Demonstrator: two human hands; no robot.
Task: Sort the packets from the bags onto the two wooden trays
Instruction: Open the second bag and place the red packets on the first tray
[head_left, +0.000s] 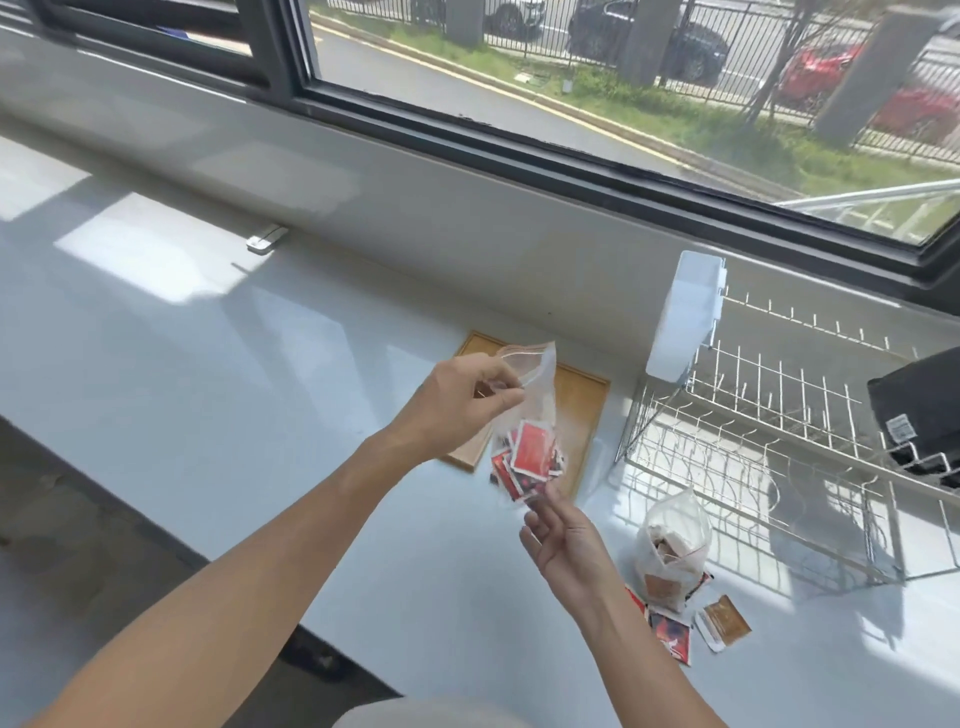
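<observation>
Left hand (470, 402) has a closed pinch grip on the top of a clear bag (524, 415) of red packets (530, 457), held above a wooden tray (582, 410) near the bench's far edge. Right hand (563, 540), fingers loosely spread, touches the bag's underside. A second bag (672, 551) stands beside the wire rack (779, 441), loose packets (670, 631) at its base.

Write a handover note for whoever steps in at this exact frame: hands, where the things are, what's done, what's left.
Left hand: pinching the top of a clear bag of red packets, held up over the wooden tray.
Right hand: open, fingertips at the bag's bottom edge, gripping nothing.
Second bag: on the counter by the wire rack, with loose packets beside it.
Done: nothing visible on the tray; only one tray in view.
Left: empty both bags and sort all packets.
</observation>
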